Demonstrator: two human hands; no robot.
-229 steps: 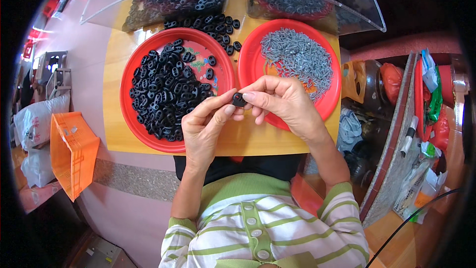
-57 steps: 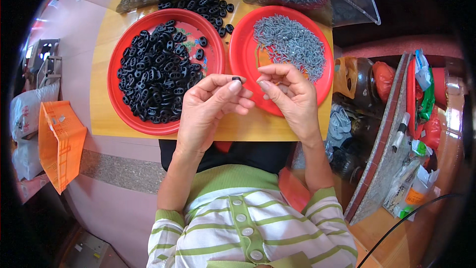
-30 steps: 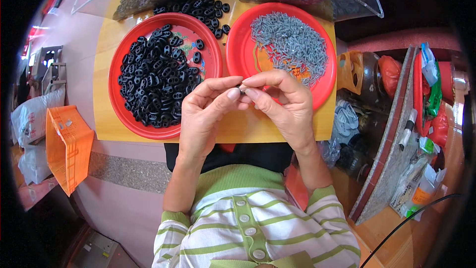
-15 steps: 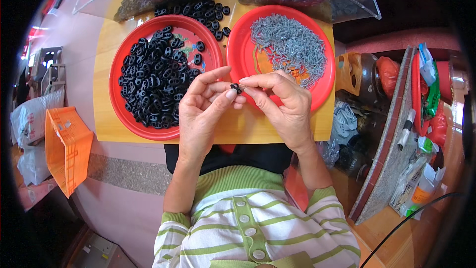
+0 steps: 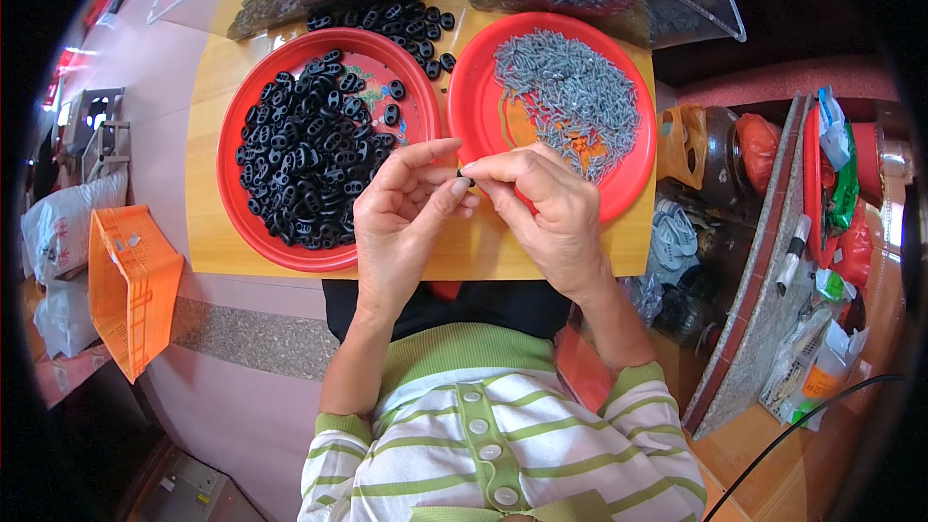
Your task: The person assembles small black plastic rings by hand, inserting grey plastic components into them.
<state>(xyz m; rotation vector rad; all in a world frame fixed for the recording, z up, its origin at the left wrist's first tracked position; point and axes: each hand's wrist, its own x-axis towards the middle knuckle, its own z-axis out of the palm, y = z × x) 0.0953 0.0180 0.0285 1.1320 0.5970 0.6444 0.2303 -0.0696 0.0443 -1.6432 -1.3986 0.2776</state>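
My left fingers (image 5: pixel 435 205) pinched the black piece (image 5: pixel 466 181), best steadied between them; whether my right fingers (image 5: pixel 517 167) gripped, I couldn't tell.

Bright light floods the table (image 5: pixel 445 257); left hand (image 5: pixel 394 232) and right hand (image 5: pixel 561 227) read crisply, the black piece (image 5: pixel 465 180) just a tiny blot. Glare glints off the clear boxes (image 5: pixel 619 14)! Upper right, deep gloom; corners black, straight lines bending fisheye-style.

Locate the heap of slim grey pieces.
In the head view, the heap of slim grey pieces lies in the right-hand round red tray, beyond the right hand.
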